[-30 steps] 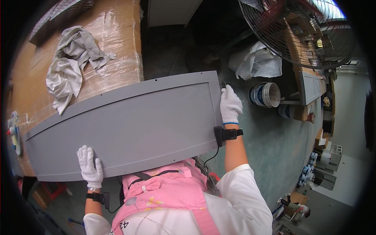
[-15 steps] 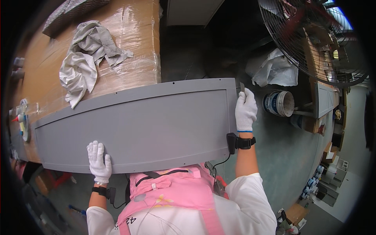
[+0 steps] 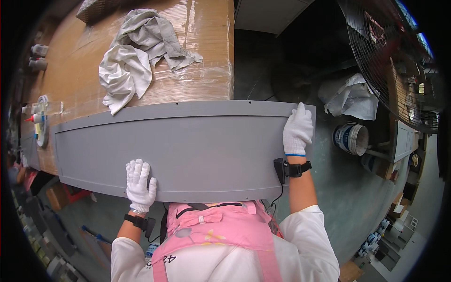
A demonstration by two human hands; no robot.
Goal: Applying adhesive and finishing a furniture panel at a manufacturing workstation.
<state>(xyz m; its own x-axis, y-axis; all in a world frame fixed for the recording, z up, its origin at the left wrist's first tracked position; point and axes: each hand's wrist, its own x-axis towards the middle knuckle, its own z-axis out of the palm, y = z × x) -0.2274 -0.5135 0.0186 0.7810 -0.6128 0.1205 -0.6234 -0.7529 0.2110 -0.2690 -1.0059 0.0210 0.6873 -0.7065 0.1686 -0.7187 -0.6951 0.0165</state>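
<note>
A long grey panel (image 3: 211, 145) with a raised frame and small dark holes along its edge lies across in front of me, its far left part on the wrapped table. My left hand (image 3: 140, 184), in a white knit glove, rests flat on the panel's near edge with its fingers stretched out. At the panel's right end my right hand (image 3: 299, 128), gloved too, has its fingers pressed together over the far right corner. A tiny thin tip shows beyond those fingertips. The rest of what they pinch is hidden.
Crumpled white and grey rags (image 3: 126, 70) lie on the film-wrapped table (image 3: 213, 51). Small bottles (image 3: 35, 118) stand at its left. On the right are a caged fan (image 3: 385, 61), a white plastic bag (image 3: 351, 99) and a bucket (image 3: 359, 140) on the floor.
My right hand has gone from beside the panel's right end to over its far right corner. My left hand stays flat at the near edge. The whole view has shifted.
</note>
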